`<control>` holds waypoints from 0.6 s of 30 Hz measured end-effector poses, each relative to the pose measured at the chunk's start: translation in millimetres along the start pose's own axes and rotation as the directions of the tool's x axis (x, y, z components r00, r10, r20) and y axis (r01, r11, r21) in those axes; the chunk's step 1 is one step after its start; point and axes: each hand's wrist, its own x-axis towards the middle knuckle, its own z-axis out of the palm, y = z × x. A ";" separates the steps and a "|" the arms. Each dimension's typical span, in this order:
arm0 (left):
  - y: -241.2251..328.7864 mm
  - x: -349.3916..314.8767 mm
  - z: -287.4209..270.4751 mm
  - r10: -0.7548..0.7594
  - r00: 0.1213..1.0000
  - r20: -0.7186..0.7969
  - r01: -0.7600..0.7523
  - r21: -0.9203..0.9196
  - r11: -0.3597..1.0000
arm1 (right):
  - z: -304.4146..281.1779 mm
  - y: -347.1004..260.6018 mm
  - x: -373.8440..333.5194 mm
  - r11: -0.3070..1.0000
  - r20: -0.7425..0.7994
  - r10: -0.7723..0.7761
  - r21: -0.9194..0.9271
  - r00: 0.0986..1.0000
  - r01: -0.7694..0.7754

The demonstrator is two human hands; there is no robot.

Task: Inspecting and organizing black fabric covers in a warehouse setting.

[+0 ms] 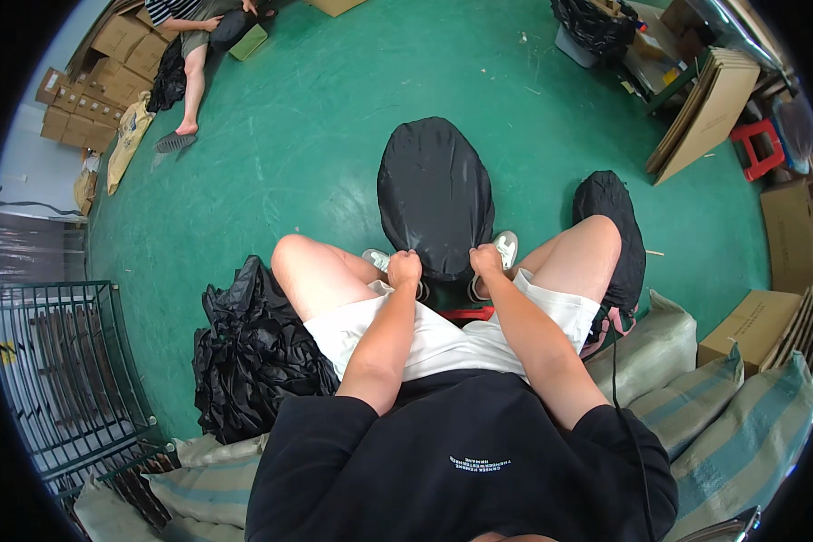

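A large oval thing in a smooth black fabric cover (435,194) stands in front of me between my feet. My left hand (405,268) is closed on the cover's near left edge. On the near right edge my right hand (486,260) is closed the same way, its fingers pinching the fabric. The cloth looks taut across the top, and what lies under it is hidden. A second, narrower black-covered thing (621,244) rests beside my right knee, partly hidden by my leg. Left of my thigh lies a crumpled heap of black fabric (253,352).
Woven sacks (741,434) lie at my right, near a cardboard box (750,325). A dark green metal rack (72,361) stands left. Far left, another person (190,45) sits with a black thing by stacked cartons (117,77). Flat cardboard (709,113) and a red stool (759,149) are far right.
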 end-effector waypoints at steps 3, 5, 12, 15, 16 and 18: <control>4.2 -7.9 -4.8 0.037 0.998 -0.043 -0.033 0.092 0.995 | 1.9 0.6 4.4 1.000 0.061 -0.002 -0.029 0.998 0.004; 3.9 -11.4 -5.7 0.023 0.998 -0.050 -0.017 0.118 0.993 | 5.9 4.4 7.8 0.997 0.060 0.029 0.063 0.998 -0.033; 30.3 -30.5 -19.3 0.122 0.982 -0.144 -0.108 0.106 0.989 | 7.2 15.1 18.9 1.000 0.158 -0.004 -0.010 0.987 0.005; 36.2 -32.1 -17.0 0.491 0.861 -0.135 -0.455 0.226 0.861 | 6.7 12.0 15.1 0.999 0.094 -0.036 0.001 0.995 0.036; 34.5 -31.3 -13.1 0.655 0.752 -0.077 -0.613 0.286 0.737 | 6.5 9.3 14.8 0.999 0.086 -0.043 -0.012 0.995 0.044; 32.4 -35.0 -4.4 0.603 0.761 0.238 -0.645 0.376 0.665 | 5.8 6.1 14.8 0.998 0.080 -0.048 -0.027 0.996 0.050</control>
